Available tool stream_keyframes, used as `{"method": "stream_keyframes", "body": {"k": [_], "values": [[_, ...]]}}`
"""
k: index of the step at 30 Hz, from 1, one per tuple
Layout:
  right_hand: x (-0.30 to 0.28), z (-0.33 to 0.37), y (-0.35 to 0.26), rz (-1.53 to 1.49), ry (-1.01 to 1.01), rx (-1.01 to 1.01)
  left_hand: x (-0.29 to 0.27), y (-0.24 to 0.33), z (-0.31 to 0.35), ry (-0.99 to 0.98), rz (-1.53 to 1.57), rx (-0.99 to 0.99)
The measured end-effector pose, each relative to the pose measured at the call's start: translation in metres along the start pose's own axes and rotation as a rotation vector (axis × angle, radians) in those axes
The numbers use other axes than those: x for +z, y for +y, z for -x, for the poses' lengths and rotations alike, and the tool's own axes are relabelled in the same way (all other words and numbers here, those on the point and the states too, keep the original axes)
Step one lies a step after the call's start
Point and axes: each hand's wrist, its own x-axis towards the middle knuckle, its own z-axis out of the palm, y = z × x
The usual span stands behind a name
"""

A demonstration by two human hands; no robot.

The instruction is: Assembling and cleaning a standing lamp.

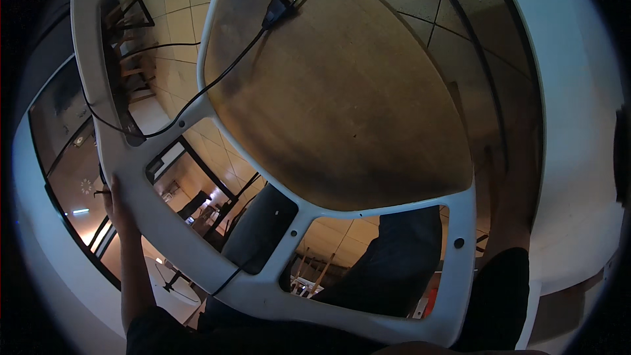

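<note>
Against left hand [118, 213], apparently, white frame [305, 213]

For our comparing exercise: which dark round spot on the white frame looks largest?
The rightmost dark spot, low on the frame; the others, farther left, look clearly smaller.

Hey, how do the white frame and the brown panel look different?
The white frame is pale and glossy; the brown panel is darker, with smudgy patches. The white frame has several openings, while the brown panel is one broad sheet. Both have curved edges.
</note>
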Motion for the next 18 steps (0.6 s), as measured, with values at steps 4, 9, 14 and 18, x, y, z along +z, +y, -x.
{"method": "stream_keyframes", "body": {"k": [4, 9, 14, 18], "values": [[0.013, -0.001, 0.002, -0.012, -0.007, 0.014, 0.002, 0.004, 0.001, -0.029, 0.049, -0.030], [0.027, -0.003, -0.001, -0.025, -0.019, 0.007, 0.003, 0.006, 0.001, -0.024, 0.040, -0.007], [0.034, -0.005, -0.009, -0.021, -0.050, -0.020, -0.001, 0.004, 0.000, 0.034, -0.007, -0.011], [0.036, -0.010, -0.040, -0.048, -0.103, -0.071, -0.004, 0.000, -0.003, -0.034, 0.073, -0.018]]}}
